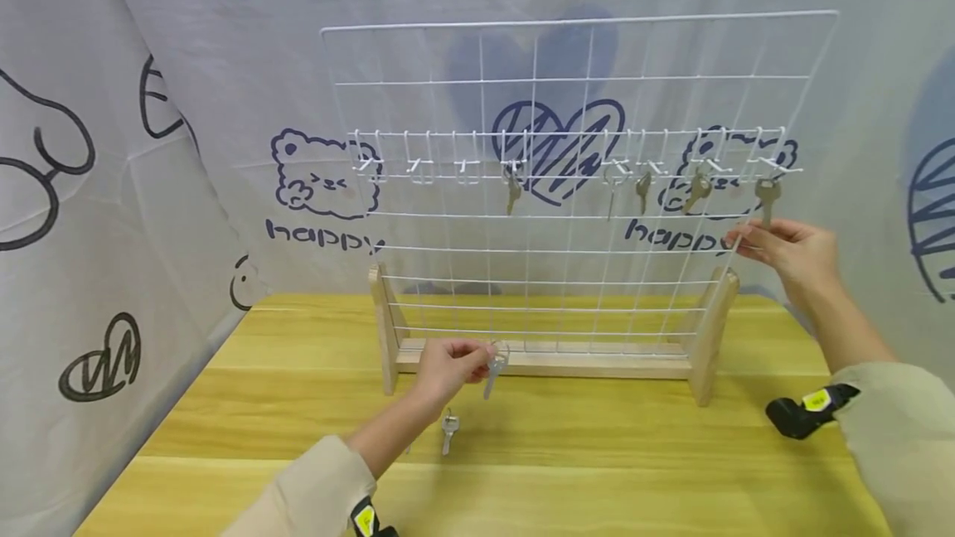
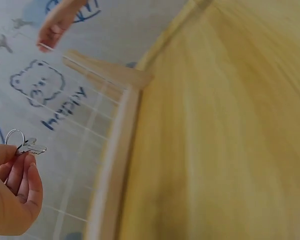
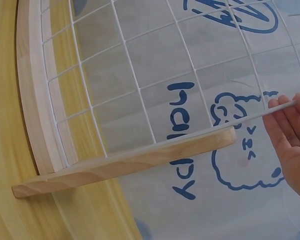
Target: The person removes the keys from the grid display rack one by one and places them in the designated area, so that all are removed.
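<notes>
Low in front of the rack, my left hand (image 1: 446, 370) pinches a silver key (image 1: 494, 371) by its split ring (image 2: 15, 136). The key hangs down from thumb and fingertips. At the rack's right side, my right hand (image 1: 802, 259) grips the edge wire of the white wire grid (image 3: 175, 132) between thumb and fingers. Just above that hand a key (image 1: 767, 191) hangs from the rightmost hook. On the table below my left hand lies another key (image 1: 449, 433) with a ring. A further bit of metal beside it is mostly hidden by the left arm.
The grid stands in a wooden base (image 1: 545, 365) on the yellow wood-grain table (image 1: 597, 454). A row of white hooks (image 1: 418, 166) crosses it; several carry keys, while the three leftmost are bare. A printed cloth (image 1: 224, 89) hangs behind.
</notes>
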Motion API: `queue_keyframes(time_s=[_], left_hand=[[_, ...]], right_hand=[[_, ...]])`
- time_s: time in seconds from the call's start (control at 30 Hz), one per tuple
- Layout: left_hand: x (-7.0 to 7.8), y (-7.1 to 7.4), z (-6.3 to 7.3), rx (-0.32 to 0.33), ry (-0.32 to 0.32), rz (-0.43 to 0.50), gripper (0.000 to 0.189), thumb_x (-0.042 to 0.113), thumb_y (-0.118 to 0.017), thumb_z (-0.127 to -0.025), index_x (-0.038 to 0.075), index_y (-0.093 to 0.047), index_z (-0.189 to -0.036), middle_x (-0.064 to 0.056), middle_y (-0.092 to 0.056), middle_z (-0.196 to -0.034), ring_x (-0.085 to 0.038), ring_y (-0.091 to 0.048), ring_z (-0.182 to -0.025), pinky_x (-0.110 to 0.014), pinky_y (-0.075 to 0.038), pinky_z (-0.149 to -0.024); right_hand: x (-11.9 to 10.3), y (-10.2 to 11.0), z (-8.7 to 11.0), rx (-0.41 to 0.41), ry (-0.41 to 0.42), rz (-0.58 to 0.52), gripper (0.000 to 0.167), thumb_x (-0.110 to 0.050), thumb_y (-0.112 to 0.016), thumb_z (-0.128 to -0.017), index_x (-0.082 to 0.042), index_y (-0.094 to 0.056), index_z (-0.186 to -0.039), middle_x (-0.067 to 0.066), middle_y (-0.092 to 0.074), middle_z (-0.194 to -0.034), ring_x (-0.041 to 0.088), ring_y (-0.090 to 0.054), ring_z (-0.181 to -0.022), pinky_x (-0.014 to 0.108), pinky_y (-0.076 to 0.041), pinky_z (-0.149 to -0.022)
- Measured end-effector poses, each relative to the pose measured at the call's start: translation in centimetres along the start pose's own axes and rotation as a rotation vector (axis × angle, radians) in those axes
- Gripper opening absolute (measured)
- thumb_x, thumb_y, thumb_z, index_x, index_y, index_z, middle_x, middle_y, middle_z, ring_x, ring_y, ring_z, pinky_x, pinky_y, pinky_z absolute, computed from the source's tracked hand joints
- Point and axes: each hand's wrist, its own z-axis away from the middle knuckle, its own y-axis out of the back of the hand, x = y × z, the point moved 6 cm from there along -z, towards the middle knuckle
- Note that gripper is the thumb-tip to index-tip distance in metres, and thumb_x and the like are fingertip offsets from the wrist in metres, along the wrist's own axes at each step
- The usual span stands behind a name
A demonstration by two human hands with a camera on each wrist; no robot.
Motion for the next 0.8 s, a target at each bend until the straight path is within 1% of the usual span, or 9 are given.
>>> queue_keyframes(time_s=[0.13, 0.27, 0.4, 0.47, 0.5, 0.63, 0.8], left_hand=[[-2.3, -0.5, 0.2, -0.028, 0.012, -0.015, 0.019, 0.01, -0.065, -0.086, -0.008, -0.068, -0.09, -0.006, -0.07, -0.077, -0.006, -0.06, -0.06, -0.024, -0.058, -0.062], [-3.6, -0.5, 0.5, -0.033, 0.023, -0.019, 0.02, 0.01, -0.065, -0.086, -0.009, -0.067, -0.09, -0.008, -0.07, -0.076, -0.006, -0.06, -0.06, -0.024, -0.058, -0.062], [-4.7, -0.6, 0.5, -0.05, 0.009, -0.047, 0.018, 0.008, -0.064, -0.086, -0.01, -0.067, -0.089, -0.01, -0.069, -0.075, -0.006, -0.06, -0.059, -0.024, -0.059, -0.062], [-5.3, -0.6, 0.6, -0.063, 0.013, -0.058, 0.018, 0.008, -0.064, -0.086, -0.01, -0.066, -0.089, -0.01, -0.069, -0.075, -0.006, -0.061, -0.058, -0.026, -0.06, -0.063], [-5.6, -0.7, 0.6, -0.067, 0.014, -0.065, 0.019, 0.008, -0.064, -0.086, -0.01, -0.066, -0.089, -0.01, -0.069, -0.074, -0.006, -0.061, -0.058, -0.027, -0.06, -0.063], [-6.8, -0.5, 1.0, -0.072, 0.033, -0.081, 0.016, 0.005, -0.063, -0.086, -0.011, -0.066, -0.089, -0.014, -0.069, -0.075, -0.007, -0.06, -0.056, -0.028, -0.06, -0.062], [-7.8, -0.3, 1.2, -0.069, 0.058, -0.085, 0.014, 0.001, -0.061, -0.085, -0.012, -0.066, -0.089, -0.017, -0.07, -0.078, -0.007, -0.06, -0.055, -0.027, -0.059, -0.058]], right_hand=[[-0.2, 0.0, -0.2, 0.003, -0.017, 0.028, 0.008, -0.007, -0.066, -0.083, -0.009, -0.072, -0.079, -0.004, -0.073, -0.074, 0.007, -0.069, -0.071, 0.017, -0.057, -0.067], [-0.5, 0.0, -0.4, -0.002, -0.022, 0.051, 0.007, -0.009, -0.066, -0.084, -0.01, -0.071, -0.079, -0.004, -0.073, -0.075, 0.007, -0.069, -0.071, 0.016, -0.057, -0.066], [-0.6, -0.2, -0.4, -0.011, 0.001, -0.041, 0.011, -0.002, -0.063, -0.085, -0.006, -0.07, -0.078, 0.0, -0.073, -0.074, 0.009, -0.069, -0.07, 0.019, -0.058, -0.066], [-0.7, -0.2, -0.3, -0.008, 0.009, -0.067, 0.012, -0.001, -0.062, -0.085, -0.006, -0.07, -0.077, 0.0, -0.073, -0.073, 0.01, -0.07, -0.069, 0.019, -0.058, -0.065], [-0.6, -0.1, -0.3, -0.006, 0.005, -0.082, 0.012, 0.0, -0.063, -0.084, -0.005, -0.07, -0.077, 0.001, -0.073, -0.073, 0.011, -0.07, -0.069, 0.02, -0.059, -0.065], [-0.3, -0.2, -0.2, 0.006, -0.03, -0.075, 0.006, -0.003, -0.066, -0.082, -0.006, -0.07, -0.078, 0.0, -0.073, -0.074, 0.01, -0.07, -0.069, 0.02, -0.059, -0.065], [-0.1, -0.3, -0.3, 0.008, -0.044, -0.142, 0.007, 0.0, -0.065, -0.082, -0.004, -0.07, -0.078, 0.003, -0.073, -0.074, 0.012, -0.07, -0.068, 0.021, -0.059, -0.065]])
